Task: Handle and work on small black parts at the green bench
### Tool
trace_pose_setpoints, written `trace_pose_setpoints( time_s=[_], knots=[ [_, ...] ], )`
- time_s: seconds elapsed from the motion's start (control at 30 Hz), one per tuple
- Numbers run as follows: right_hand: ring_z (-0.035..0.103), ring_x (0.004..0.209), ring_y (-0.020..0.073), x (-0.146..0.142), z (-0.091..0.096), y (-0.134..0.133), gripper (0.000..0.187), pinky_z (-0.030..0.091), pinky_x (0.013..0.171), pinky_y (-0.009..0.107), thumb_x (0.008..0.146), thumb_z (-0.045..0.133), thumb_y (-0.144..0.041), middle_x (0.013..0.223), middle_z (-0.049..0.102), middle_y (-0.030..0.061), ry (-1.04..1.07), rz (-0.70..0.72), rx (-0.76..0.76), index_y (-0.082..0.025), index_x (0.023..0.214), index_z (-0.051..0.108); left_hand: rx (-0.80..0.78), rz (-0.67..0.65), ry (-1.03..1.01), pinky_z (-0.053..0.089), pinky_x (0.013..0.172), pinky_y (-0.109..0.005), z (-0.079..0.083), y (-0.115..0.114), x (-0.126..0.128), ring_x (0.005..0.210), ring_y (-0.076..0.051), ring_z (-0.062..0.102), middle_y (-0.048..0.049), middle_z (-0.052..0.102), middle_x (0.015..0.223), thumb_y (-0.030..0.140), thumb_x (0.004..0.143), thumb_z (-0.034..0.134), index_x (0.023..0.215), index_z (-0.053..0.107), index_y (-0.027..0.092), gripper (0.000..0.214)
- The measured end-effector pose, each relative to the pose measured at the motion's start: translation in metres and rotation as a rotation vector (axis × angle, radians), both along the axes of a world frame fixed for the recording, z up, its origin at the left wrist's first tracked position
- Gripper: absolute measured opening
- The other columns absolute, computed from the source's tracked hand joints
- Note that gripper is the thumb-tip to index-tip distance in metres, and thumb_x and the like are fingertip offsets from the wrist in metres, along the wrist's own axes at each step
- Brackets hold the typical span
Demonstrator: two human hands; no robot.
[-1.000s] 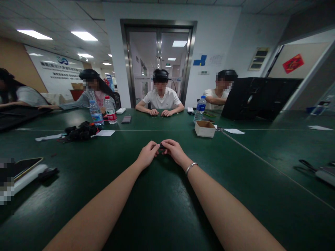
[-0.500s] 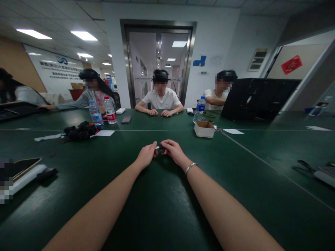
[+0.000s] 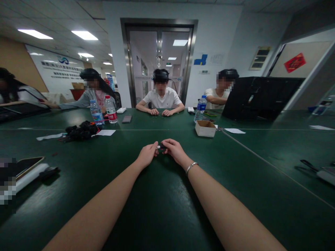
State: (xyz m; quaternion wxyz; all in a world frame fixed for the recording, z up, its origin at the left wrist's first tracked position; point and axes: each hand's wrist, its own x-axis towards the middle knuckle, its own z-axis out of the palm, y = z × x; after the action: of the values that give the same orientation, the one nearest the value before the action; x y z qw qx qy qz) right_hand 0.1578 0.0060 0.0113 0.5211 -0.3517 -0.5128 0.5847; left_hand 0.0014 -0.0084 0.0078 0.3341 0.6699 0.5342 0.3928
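Over the middle of the green table (image 3: 157, 216), a small item with a silver end and a black end (image 3: 161, 147) spans the gap between my two hands. Its exact kind is too small to make out. My left hand (image 3: 147, 155) pinches the silver end between thumb and fingers. The black end is pinched by my right hand (image 3: 175, 150), whose wrist wears a silver bracelet (image 3: 192, 166). Fingers cover part of both ends.
Beyond my hands stands an open cardboard box (image 3: 205, 131). Bottles (image 3: 111, 113), a black bundle (image 3: 82, 131) and paper (image 3: 106, 132) are at far left. A phone (image 3: 28, 167) lies near left. A person (image 3: 161, 99) sits opposite; others sit on both sides.
Both hands keep their pinch in nearly the same place, with the small item turned slightly. The whole view has shifted a little. At far left, a co-worker's outstretched arm has moved slightly.
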Motion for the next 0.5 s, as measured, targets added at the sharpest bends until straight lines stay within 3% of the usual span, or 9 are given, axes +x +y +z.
trace_pose_setpoints(
  time_s=[0.17,0.33,0.5],
  knots=[
    [0.049,0.044,0.0057,0.0,-0.0003,0.0005,0.027,0.045,0.052,0.024,0.061,0.074,-0.035,0.067,0.062,-0.0022,0.014,-0.008,0.0,-0.017,0.077,0.063,0.024,-0.01,-0.04,0.042,0.059,-0.025,0.0021,-0.0016,0.0004,0.063,-0.013,0.056,-0.0003,0.062,0.075,0.055,0.08,0.042,0.081,0.055,0.02,0.038],
    [0.051,0.046,0.0065,0.0,-0.0003,0.0004,0.027,0.044,0.051,0.024,0.061,0.074,-0.035,0.068,0.063,-0.0013,-0.006,0.003,0.002,-0.017,0.077,0.063,-0.006,0.007,0.001,0.041,0.06,-0.028,0.0033,-0.0025,0.0009,0.062,-0.015,0.056,-0.0025,0.06,0.067,0.06,0.083,0.028,0.067,0.056,0.018,0.053],
    [0.05,0.045,0.0059,0.0,-0.0005,0.0006,0.026,0.044,0.051,0.024,0.061,0.074,-0.035,0.068,0.062,-0.0023,0.008,-0.015,-0.003,-0.017,0.077,0.062,0.035,-0.042,-0.038,0.042,0.061,-0.026,0.0048,-0.0042,0.0007,0.063,-0.014,0.056,0.0004,0.061,0.072,0.054,0.079,0.045,0.079,0.055,0.02,0.035]
  ],
)
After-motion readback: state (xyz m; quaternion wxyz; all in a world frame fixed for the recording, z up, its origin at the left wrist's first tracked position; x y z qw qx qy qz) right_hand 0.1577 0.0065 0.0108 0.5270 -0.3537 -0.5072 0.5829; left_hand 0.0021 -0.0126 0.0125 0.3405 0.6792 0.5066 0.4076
